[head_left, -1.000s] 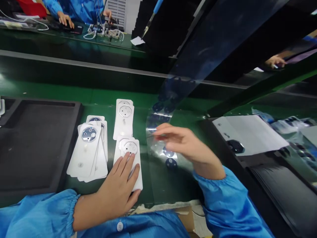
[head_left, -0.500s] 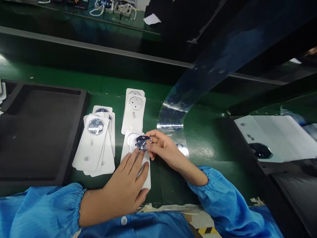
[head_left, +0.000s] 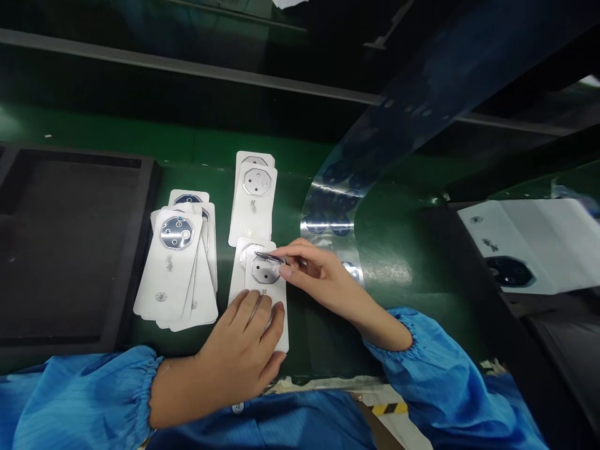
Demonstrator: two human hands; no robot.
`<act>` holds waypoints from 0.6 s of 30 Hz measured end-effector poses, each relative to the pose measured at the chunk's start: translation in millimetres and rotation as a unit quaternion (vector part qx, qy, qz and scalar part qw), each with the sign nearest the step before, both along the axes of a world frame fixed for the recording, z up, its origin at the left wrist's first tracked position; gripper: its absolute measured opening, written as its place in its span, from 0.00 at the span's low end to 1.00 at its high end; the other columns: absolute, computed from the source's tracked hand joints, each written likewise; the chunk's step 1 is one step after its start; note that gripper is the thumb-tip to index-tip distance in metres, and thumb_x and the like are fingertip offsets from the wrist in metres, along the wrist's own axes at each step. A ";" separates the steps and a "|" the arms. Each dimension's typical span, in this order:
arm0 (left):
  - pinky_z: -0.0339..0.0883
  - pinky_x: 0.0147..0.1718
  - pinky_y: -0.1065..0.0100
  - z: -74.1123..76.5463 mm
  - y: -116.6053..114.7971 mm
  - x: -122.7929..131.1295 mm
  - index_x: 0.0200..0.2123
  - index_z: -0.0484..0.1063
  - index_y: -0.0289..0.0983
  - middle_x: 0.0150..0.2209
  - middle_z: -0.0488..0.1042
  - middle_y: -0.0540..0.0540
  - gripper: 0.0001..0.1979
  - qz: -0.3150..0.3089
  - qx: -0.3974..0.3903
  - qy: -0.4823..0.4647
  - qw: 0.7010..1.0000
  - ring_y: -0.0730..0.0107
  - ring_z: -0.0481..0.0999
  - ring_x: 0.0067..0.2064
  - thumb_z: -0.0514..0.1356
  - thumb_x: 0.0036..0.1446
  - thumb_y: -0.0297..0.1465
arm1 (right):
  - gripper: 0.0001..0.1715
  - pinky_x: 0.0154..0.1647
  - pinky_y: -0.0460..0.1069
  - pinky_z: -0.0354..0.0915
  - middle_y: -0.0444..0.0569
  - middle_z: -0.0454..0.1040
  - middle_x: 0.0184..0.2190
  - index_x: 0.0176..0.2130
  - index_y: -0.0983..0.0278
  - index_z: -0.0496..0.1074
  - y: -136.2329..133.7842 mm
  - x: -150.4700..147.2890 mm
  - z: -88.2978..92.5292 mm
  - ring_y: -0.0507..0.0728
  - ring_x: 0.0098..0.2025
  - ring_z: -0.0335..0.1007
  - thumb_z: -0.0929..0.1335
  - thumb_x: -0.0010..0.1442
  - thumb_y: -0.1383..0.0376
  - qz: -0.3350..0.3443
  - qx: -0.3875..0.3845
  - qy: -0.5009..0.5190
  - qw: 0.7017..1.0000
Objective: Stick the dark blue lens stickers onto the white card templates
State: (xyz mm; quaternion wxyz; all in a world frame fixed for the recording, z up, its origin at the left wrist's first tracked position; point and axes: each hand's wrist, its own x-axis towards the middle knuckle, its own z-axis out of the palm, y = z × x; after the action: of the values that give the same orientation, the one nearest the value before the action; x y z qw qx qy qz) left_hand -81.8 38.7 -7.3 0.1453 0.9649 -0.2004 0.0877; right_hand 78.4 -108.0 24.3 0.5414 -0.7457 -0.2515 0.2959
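Note:
A white phone-shaped panel (head_left: pixel 279 312) with a silver octagonal camera area lies in front of me, overlapping a second one. My left hand (head_left: pixel 241 350) rests on its lower part, fingers apart and slightly bent, holding nothing. Between thumb and forefinger my right hand (head_left: pixel 323 272) pinches a dark film sticker (head_left: pixel 268 257), seen nearly edge-on. This sticker hovers over the upper part of the octagon, tilted; whether it touches cannot be seen. Just beyond lie two more overlapping white panels (head_left: pixel 253 219) with silver octagons.
Left of my hands, a fanned stack of white panels (head_left: pixel 171 269) shows dark octagons. A black tray (head_left: pixel 75 250) stands at far left. A clear strip (head_left: pixel 328 206) with dark stickers curves down from the upper right. A folded white sheet (head_left: pixel 539 244) lies at right.
My right hand has turned the sticker from facing up to nearly edge-on, baring the silver octagon. My left fingers have drawn back slightly and bent. The view has shifted a little.

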 end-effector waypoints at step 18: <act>0.57 0.58 0.47 2.5 1.4 0.3 0.60 0.65 0.26 0.55 0.67 0.31 0.27 -0.006 0.001 0.004 1.000 0.43 0.66 0.56 0.54 0.66 0.40 | 0.17 0.21 0.44 0.69 0.41 0.73 0.27 0.46 0.62 0.68 5.8 -3.9 -10.3 0.51 0.25 0.73 0.74 0.60 0.61 -0.032 0.000 0.134 0.990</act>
State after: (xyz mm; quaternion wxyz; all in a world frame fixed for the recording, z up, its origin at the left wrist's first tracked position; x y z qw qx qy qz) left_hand -81.5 40.1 -4.8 0.1456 0.9641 -0.2058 0.0832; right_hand 74.5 -102.1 14.0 0.5797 -0.7070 -0.1527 0.3752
